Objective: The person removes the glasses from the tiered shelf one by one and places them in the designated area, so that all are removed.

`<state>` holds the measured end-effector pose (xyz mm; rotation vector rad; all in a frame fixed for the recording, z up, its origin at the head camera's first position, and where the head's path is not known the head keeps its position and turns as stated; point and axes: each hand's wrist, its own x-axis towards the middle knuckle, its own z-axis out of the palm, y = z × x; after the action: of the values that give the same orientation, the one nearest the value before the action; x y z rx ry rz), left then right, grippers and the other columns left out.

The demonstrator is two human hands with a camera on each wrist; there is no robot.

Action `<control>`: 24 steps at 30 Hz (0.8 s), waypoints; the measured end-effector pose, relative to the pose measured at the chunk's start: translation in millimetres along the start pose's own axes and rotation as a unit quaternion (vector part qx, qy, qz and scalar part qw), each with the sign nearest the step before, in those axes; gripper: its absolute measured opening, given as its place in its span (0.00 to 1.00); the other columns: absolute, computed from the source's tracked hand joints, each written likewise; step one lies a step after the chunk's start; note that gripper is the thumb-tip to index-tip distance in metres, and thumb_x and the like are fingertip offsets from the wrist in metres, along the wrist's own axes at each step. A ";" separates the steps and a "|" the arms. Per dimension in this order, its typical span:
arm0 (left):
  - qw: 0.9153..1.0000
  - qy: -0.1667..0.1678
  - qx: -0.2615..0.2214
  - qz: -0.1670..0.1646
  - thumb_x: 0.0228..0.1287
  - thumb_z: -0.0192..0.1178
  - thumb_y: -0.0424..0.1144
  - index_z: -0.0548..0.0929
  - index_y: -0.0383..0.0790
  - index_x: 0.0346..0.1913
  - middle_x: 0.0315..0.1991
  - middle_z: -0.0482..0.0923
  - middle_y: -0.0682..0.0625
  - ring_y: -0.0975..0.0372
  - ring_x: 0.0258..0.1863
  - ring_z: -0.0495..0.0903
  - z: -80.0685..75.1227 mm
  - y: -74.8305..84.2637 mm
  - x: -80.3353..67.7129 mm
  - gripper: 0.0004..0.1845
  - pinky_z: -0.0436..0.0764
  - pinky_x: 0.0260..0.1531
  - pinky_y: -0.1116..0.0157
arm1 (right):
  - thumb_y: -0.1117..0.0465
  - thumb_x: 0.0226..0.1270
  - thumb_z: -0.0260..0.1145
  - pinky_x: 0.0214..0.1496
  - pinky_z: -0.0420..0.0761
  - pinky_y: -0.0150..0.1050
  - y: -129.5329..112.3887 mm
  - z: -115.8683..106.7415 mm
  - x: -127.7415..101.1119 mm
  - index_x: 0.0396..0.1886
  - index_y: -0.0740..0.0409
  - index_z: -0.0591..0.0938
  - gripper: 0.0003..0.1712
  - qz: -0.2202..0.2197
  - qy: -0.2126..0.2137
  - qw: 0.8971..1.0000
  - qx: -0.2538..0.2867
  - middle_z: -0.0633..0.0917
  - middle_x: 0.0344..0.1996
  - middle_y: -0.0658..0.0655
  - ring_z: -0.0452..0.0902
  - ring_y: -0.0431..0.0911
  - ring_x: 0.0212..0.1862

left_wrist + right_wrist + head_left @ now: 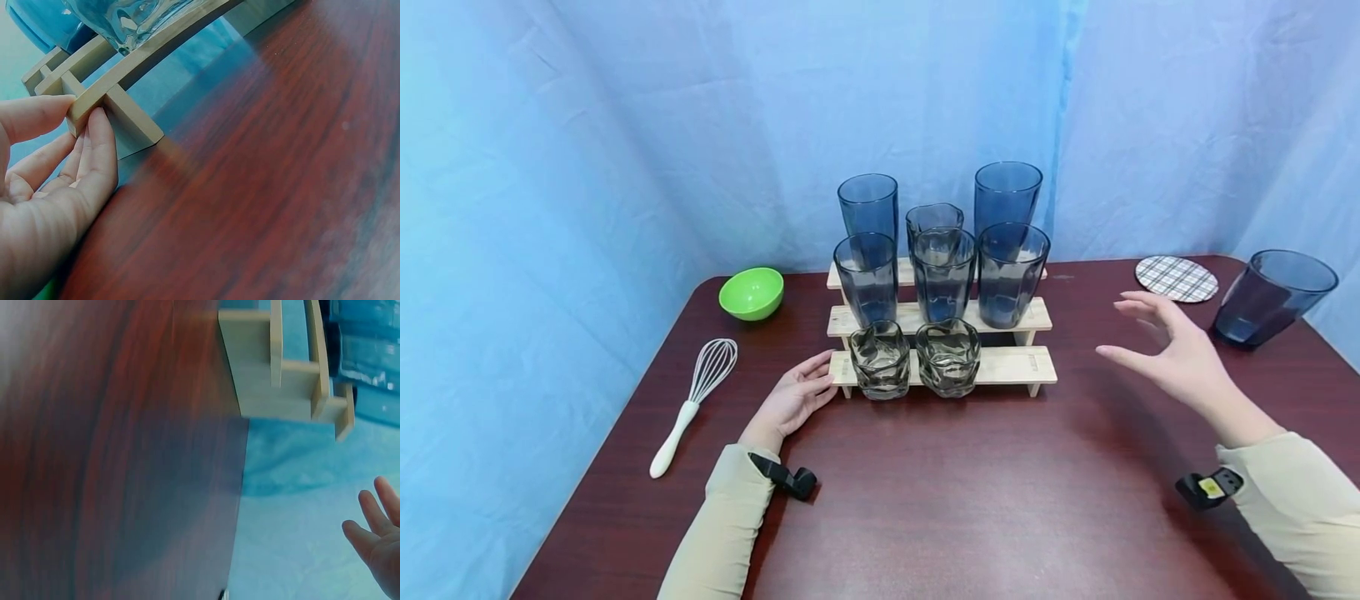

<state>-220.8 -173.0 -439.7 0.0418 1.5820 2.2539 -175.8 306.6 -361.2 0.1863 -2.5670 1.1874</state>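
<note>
A three-step wooden rack (1011, 365) stands on the table with glasses on every step. My left hand (796, 396) pinches the left end of its lowest step; in the left wrist view the thumb (40, 115) and fingertips meet at the wooden rack's corner (94, 103). Two short wavy tumblers, such as the near one (880, 362), sit on the front step. Three tall glasses (868, 283) fill the middle step. Two tall blue glasses (1007, 196) flank a shorter wavy tumbler (934, 218) at the back. Right of the rack, my right hand (1176, 354) hovers with fingers spread, holding nothing.
A blue glass (1270, 300) stands at the far right, beside a checked round coaster (1176, 278). On the left are a green bowl (751, 293) and a white-handled whisk (688, 408). Blue curtains (820, 100) hang behind the dark red table (962, 500).
</note>
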 end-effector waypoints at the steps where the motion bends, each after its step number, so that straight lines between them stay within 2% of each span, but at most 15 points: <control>1: 1.000 0.000 0.001 0.000 0.69 0.42 0.22 0.48 0.33 0.74 0.45 0.73 0.55 0.70 0.39 0.78 0.4 0.0 0.0 0.32 0.77 0.41 0.72 | 0.59 0.50 0.76 0.49 0.62 0.10 -1.4 3.5 -0.8 0.65 0.45 0.68 0.42 -0.006 -0.003 1.000 0.007 0.73 0.48 0.29 0.64 0.17 0.52; 7: 1.000 -0.006 0.001 0.001 0.69 0.41 0.22 0.46 0.32 0.74 0.45 0.72 0.55 0.70 0.39 0.78 0.7 0.7 -0.5 0.32 0.77 0.42 0.73 | 0.66 0.48 0.76 0.53 0.64 0.13 -11.3 20.9 -3.3 0.63 0.52 0.68 0.41 -0.032 -0.015 0.998 0.047 0.73 0.47 0.28 0.65 0.18 0.54; 16: 1.000 -0.010 -0.019 0.000 0.68 0.39 0.20 0.45 0.31 0.74 0.42 0.73 0.55 0.69 0.37 0.78 1.6 2.5 -1.2 0.32 0.77 0.40 0.72 | 0.66 0.49 0.75 0.55 0.65 0.14 -21.6 39.8 -5.6 0.65 0.51 0.66 0.43 -0.059 -0.049 0.994 0.074 0.73 0.51 0.32 0.65 0.21 0.57; 19: 1.000 -0.011 -0.021 0.001 0.68 0.39 0.20 0.45 0.30 0.74 0.42 0.74 0.55 0.69 0.38 0.78 1.7 2.6 -1.3 0.32 0.77 0.40 0.72 | 0.67 0.49 0.75 0.55 0.65 0.14 -25.3 44.4 -6.1 0.65 0.53 0.66 0.43 -0.067 -0.055 0.993 0.083 0.75 0.52 0.39 0.65 0.22 0.58; 24: 1.000 -0.013 -0.020 0.003 0.68 0.39 0.20 0.45 0.30 0.74 0.42 0.74 0.55 0.69 0.38 0.78 1.0 2.3 -0.5 0.32 0.77 0.40 0.72 | 0.68 0.50 0.74 0.57 0.64 0.15 -30.1 52.1 -7.1 0.65 0.57 0.66 0.42 -0.071 -0.063 0.990 0.100 0.76 0.55 0.59 0.66 0.22 0.57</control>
<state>-220.8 -172.9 -437.1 0.0652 1.5253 2.2785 -173.3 247.3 -373.6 0.4953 -2.4859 1.4170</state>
